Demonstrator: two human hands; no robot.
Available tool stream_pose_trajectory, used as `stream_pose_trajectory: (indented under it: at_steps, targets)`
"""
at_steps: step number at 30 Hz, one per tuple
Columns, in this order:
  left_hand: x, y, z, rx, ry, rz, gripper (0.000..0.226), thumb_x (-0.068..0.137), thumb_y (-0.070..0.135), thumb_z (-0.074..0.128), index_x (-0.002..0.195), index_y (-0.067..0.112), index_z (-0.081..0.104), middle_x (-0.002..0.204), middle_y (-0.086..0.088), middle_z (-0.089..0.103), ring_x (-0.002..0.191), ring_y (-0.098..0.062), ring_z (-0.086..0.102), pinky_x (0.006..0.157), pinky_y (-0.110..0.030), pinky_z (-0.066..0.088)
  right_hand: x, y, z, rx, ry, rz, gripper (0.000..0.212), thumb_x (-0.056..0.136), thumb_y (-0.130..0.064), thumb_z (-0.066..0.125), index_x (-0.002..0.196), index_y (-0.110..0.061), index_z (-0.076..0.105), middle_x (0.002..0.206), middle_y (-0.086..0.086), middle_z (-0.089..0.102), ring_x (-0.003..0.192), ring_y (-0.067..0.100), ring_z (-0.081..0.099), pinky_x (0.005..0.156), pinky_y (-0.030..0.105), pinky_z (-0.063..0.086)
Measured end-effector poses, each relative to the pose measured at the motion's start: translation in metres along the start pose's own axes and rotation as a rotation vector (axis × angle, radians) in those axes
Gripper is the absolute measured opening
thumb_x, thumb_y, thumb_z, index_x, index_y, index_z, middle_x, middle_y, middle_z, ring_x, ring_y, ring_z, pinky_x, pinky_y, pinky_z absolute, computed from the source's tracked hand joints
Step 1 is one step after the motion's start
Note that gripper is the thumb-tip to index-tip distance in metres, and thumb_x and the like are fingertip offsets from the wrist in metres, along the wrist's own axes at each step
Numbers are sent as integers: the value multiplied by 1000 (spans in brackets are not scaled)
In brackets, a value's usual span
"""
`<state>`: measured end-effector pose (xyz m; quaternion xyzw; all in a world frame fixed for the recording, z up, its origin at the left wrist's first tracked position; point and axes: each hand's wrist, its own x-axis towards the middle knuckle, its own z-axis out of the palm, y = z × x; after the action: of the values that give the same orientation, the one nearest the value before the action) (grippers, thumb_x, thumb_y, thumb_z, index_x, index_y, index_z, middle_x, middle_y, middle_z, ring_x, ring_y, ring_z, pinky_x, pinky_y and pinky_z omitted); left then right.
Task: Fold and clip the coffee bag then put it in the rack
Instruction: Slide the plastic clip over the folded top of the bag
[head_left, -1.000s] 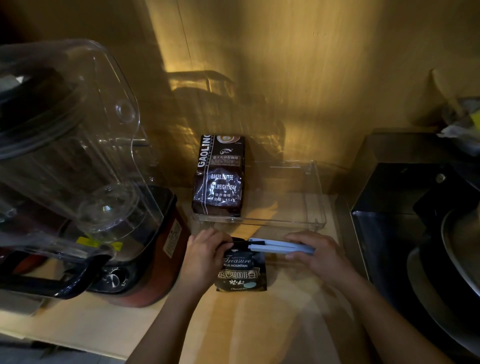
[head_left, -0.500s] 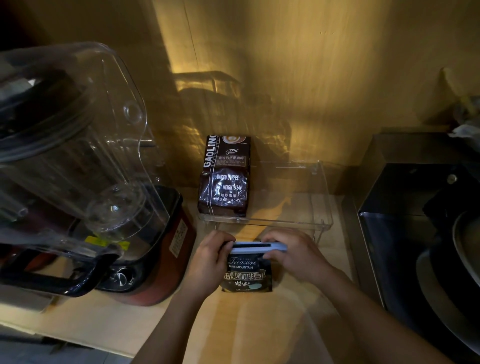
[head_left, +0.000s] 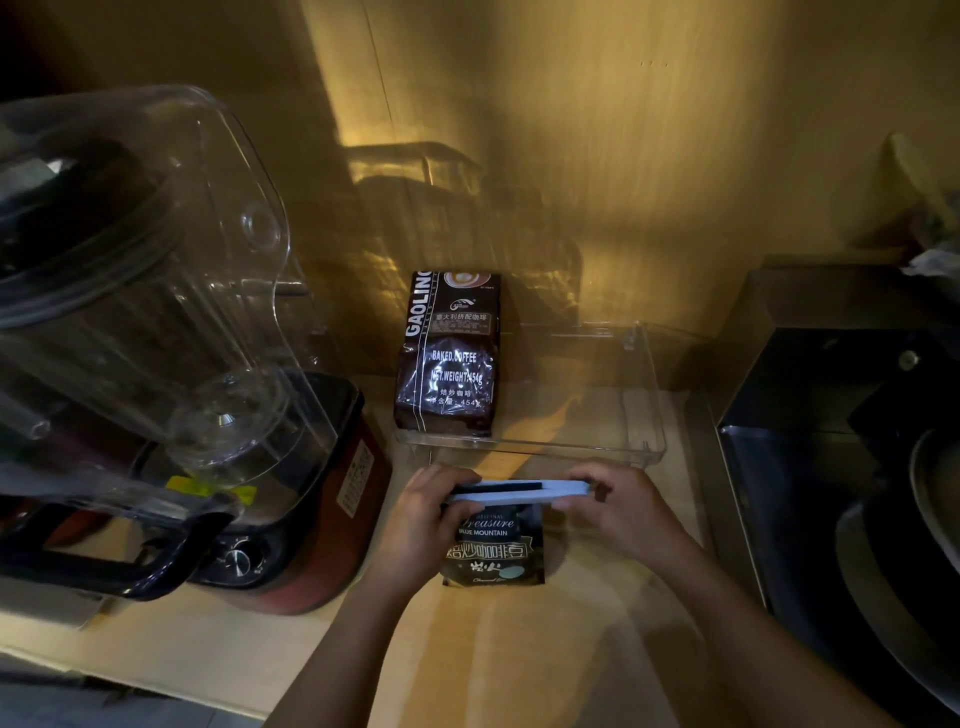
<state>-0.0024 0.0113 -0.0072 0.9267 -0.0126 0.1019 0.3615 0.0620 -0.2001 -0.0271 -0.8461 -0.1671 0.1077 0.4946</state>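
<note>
head view: both hands, left hand (head_left: 423, 512) and right hand (head_left: 623, 506), grip pale clip (head_left: 519, 491) on "treasure blue mountain" bag (head_left: 493, 551); "gaolin" bag (head_left: 449, 353) in clear rack (head_left: 644, 395), wooden counter (head_left: 493, 649).

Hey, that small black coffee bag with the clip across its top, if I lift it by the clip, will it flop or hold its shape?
The small coffee bag looks like soft foil, so it will probably sag below the clip. It seems small and light, likely easy to lift. The glossy surface may be slippery, so gripping the rigid clip seems safer.
</note>
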Motion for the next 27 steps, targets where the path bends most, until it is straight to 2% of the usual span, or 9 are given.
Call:
stream_pose_trajectory:
  at_steps: [5, 8, 11, 14, 16, 17, 19, 23, 27]
  targets:
    - [2, -1, 2, -7, -19, -10, 20, 80, 9, 64, 100, 10, 62, 94, 1, 56, 91, -16, 51, 80, -26, 40, -1, 4, 1, 26, 41, -35, 16, 68, -7, 75, 81, -11, 68, 72, -1, 59, 58, -11, 46, 56, 5, 35]
    - [0, -5, -1, -21, -40, -29, 20, 80, 8, 64, 100, 11, 60, 94, 2, 54, 92, -15, 51, 80, -24, 43, 1, 1, 8, 41, 68, -71, 15, 67, -5, 75, 80, -10, 68, 78, 3, 60, 63, -7, 48, 57, 6, 35]
    - [-2, -9, -5, -33, -40, -29, 23, 79, 5, 64, 100, 12, 58, 99, 1, 53, 96, -13, 51, 82, -14, 39, 4, -2, 15, 76, 83, -89, 16, 67, -3, 74, 80, -10, 69, 79, -5, 59, 70, -10, 50, 60, 3, 35]
    - [-3, -7, -4, 3, -39, -17, 24, 81, 10, 63, 104, 14, 58, 104, -1, 55, 101, -14, 49, 94, -23, 37, 8, -4, 19, 90, 97, -102, 17, 66, -2, 75, 79, -12, 70, 79, -11, 58, 76, -7, 52, 63, 1, 34]
    - [-4, -3, 0, 116, -27, 20, 23, 86, 21, 59, 109, 19, 59, 105, 2, 59, 104, -11, 47, 110, -37, 18, 9, -5, 23, 63, 84, -122, 16, 66, -5, 75, 79, -13, 69, 79, -11, 57, 80, -2, 53, 65, 1, 34]
    - [-3, 0, 3, 152, -17, 48, 23, 87, 26, 57, 109, 23, 61, 104, 4, 61, 104, -8, 48, 112, -41, 7, 10, -5, 24, 59, 83, -129, 16, 66, -5, 75, 79, -12, 69, 79, -11, 57, 81, -1, 53, 66, 2, 35]
    - [-2, 9, 9, 154, 19, 83, 19, 88, 27, 54, 104, 23, 65, 100, 5, 66, 101, -7, 52, 112, -43, 0, 10, -3, 26, 61, 93, -135, 17, 64, -5, 76, 78, -12, 69, 77, -12, 56, 80, -1, 53, 65, 3, 35]
    - [5, 16, 15, 171, 74, 44, 7, 85, 16, 59, 85, 14, 66, 87, -1, 70, 90, -16, 58, 110, -36, 9, 8, 2, 24, 57, 95, -122, 18, 64, -7, 77, 78, -15, 69, 76, -15, 57, 80, -7, 51, 65, 2, 34]
    - [9, 20, 16, 214, 15, 66, 6, 83, 9, 59, 78, 11, 62, 81, -4, 68, 86, -19, 57, 102, -40, 31, 9, 0, 23, 37, 103, -130, 18, 64, -8, 76, 79, -14, 69, 75, -17, 55, 79, -7, 50, 65, 2, 33]
